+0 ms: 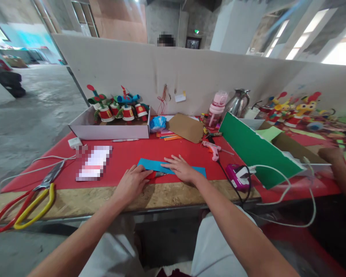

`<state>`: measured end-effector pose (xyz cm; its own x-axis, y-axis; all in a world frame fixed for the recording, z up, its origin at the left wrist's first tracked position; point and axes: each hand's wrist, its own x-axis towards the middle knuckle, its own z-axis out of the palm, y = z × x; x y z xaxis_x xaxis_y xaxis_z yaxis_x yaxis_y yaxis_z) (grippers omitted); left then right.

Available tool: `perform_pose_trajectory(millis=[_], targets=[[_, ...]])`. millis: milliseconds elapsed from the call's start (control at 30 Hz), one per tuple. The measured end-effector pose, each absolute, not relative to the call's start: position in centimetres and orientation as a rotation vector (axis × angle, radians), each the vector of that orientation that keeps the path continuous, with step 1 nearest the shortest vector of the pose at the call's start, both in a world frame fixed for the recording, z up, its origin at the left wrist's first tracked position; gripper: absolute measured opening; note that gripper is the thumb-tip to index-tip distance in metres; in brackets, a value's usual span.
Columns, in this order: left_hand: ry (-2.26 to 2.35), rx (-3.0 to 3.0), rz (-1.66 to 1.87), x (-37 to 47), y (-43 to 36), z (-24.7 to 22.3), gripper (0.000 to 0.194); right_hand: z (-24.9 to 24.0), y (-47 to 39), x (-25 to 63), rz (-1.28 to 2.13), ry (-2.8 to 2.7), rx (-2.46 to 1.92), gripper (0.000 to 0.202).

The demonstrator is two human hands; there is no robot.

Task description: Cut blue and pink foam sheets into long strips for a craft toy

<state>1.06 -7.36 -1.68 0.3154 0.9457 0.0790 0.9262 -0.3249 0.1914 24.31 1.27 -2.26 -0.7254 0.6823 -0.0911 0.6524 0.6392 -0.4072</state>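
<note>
A blue paper strip [146, 163] lies across the red table cover near the front edge. My left hand [135, 179] is closed at the strip's left part, its bent fingers gripping the near edge. My right hand [181, 168] lies flat over the strip's middle with the fingers spread. Between my hands, along the near edge of the paper, is a slim tool with a red end [152, 175] and a grey metal part; my left fingertips touch or cover its red end, and its kind is unclear.
Large scissors [47, 181] with red and yellow handles and a phone [95, 163] lie left. A pink glue gun [212, 149], purple power socket [238, 177] and green board [256, 150] stand right. A white box [112, 130] holds paper figures. Another person's arm [338, 165] reaches in from the right.
</note>
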Motion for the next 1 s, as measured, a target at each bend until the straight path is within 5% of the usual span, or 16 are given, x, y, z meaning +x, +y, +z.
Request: perform_pose_trajectory(millis=[600,1000], targets=[[1.799,2.428,0.296,0.2,-6.8,-2.1,0.037,-2.7,1.7,21.5,0.642,-2.709,-1.155,0.047],[1.783,2.437,0.301,0.1,-6.6,-2.2,0.039,-2.3,0.8,27.7,0.558,-2.823,-1.14,0.046]])
